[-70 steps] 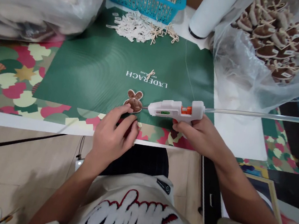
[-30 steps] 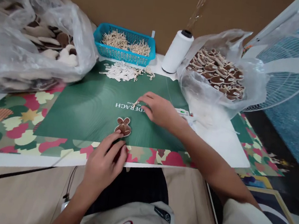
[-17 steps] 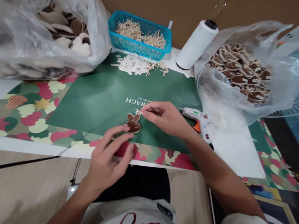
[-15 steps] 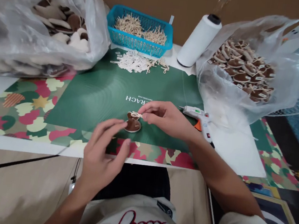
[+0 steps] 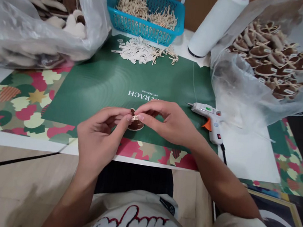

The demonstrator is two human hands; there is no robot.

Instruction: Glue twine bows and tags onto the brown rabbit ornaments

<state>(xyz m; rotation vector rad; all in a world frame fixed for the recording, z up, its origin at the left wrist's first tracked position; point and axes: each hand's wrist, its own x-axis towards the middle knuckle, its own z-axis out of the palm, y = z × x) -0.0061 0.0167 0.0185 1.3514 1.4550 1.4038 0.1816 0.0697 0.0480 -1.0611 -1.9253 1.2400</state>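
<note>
The green sheet (image 5: pixel 103 75) looks like smooth paper with a faint satin sheen. On it, the rabbit piece (image 5: pixel 136 125) is of matt, velvety cloth, and the bow (image 5: pixel 135 118) over it is of matt, fibrous cord. At the sheet's right edge, the glue gun (image 5: pixel 213 121) has a smooth plastic body, a plastic trigger (image 5: pixel 207 124) and a metal-looking tip (image 5: pixel 190 104). Behind the sheet stands a basket (image 5: pixel 139 27) of perforated, slightly glossy plastic; left of the sheet, a bag (image 5: pixel 96 23) of crinkled, glossy translucent plastic
</note>
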